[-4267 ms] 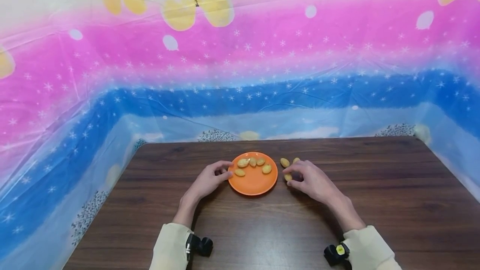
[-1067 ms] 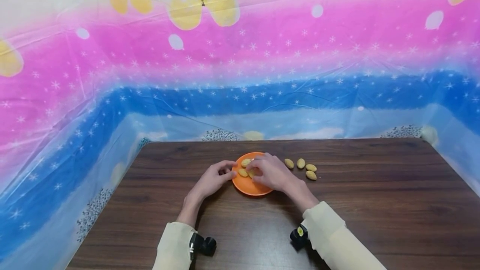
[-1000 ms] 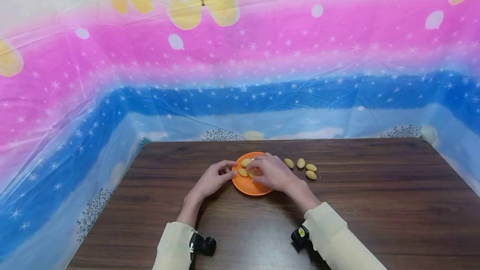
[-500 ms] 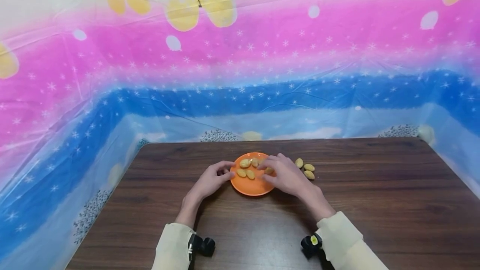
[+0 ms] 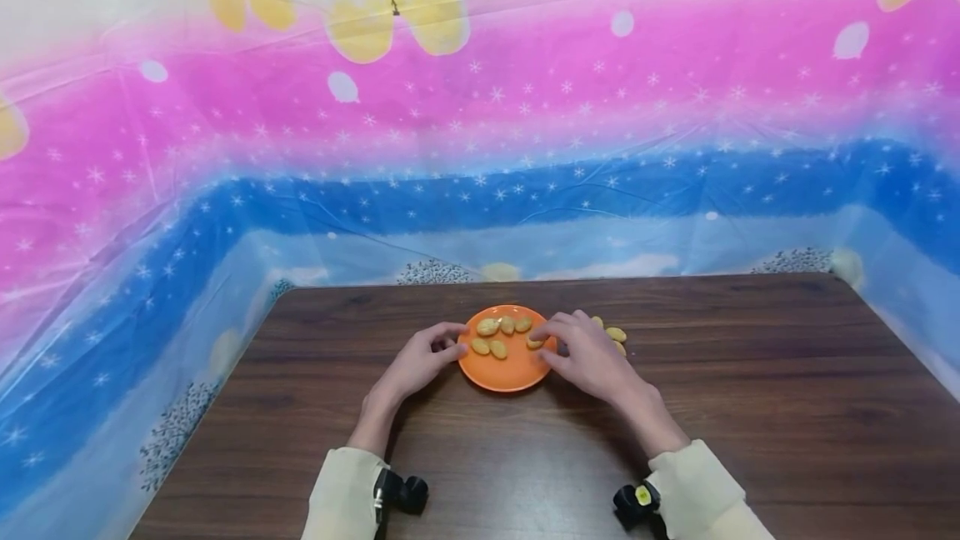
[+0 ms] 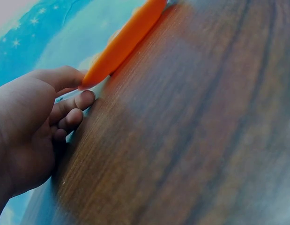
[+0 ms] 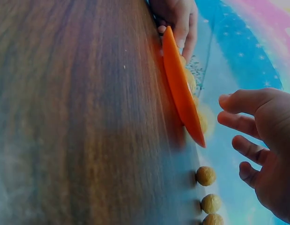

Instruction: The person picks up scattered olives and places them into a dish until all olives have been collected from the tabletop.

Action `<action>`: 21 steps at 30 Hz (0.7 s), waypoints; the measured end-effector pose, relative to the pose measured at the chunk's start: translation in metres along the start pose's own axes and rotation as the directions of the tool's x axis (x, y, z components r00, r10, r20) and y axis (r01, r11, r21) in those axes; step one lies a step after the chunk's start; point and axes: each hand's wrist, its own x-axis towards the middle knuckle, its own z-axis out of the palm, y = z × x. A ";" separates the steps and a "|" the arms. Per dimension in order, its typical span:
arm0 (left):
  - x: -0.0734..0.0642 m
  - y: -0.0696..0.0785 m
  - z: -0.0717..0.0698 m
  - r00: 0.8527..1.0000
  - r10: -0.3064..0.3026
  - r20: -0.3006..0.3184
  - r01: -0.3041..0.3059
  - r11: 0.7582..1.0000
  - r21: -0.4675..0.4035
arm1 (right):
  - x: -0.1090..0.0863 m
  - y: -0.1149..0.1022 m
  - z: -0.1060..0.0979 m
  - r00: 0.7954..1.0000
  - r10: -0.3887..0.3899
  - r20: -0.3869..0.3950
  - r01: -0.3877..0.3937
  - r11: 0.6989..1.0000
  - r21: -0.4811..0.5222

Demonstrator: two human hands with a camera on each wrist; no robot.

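An orange plate (image 5: 506,373) lies on the table with several oval, yellow-tan nuts (image 5: 498,349) on it, which look like nuts in their shells. My left hand (image 5: 420,361) holds the plate's left rim between thumb and fingers; in the left wrist view the thumb meets the orange edge and the other fingers curl below it. My right hand (image 5: 592,357) is over the plate's right rim, fingers apart, partly covering a nut (image 5: 535,342). The right wrist view shows the right hand (image 7: 271,136) with nothing between its loosely bent fingers, above the plate's nearer end.
More of these nuts (image 5: 616,334) lie on the dark wood table (image 5: 495,457) right of the plate, partly hidden behind the right hand. A printed cloth (image 5: 450,198) hangs behind the table and along its sides. Each wrist wears a small black camera (image 5: 636,505).
My right hand went from the nuts at right to the plate, let go of a nut beside the one at lower left, and drew back rightward. The left hand stays at the rim.
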 end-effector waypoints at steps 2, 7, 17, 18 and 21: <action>0.000 0.000 0.000 1.000 0.000 0.001 0.000 1.000 0.000 | -0.002 0.001 -0.001 1.000 0.010 -0.009 -0.010 1.000 0.007; 0.000 0.000 0.001 1.000 0.001 -0.001 -0.001 1.000 -0.001 | -0.006 0.004 -0.002 0.999 0.016 -0.037 -0.014 0.999 0.042; -0.001 0.002 0.001 1.000 -0.009 -0.006 0.009 1.000 -0.001 | -0.013 0.012 -0.009 0.997 0.056 -0.062 -0.054 0.998 0.031; -0.001 0.002 0.001 1.000 -0.009 -0.006 0.009 1.000 -0.001 | -0.014 0.013 -0.010 0.997 0.060 -0.058 -0.058 0.998 0.029; -0.001 0.001 0.001 1.000 -0.009 -0.005 0.009 1.000 -0.001 | -0.017 0.015 -0.010 0.996 0.075 -0.046 -0.073 0.997 0.036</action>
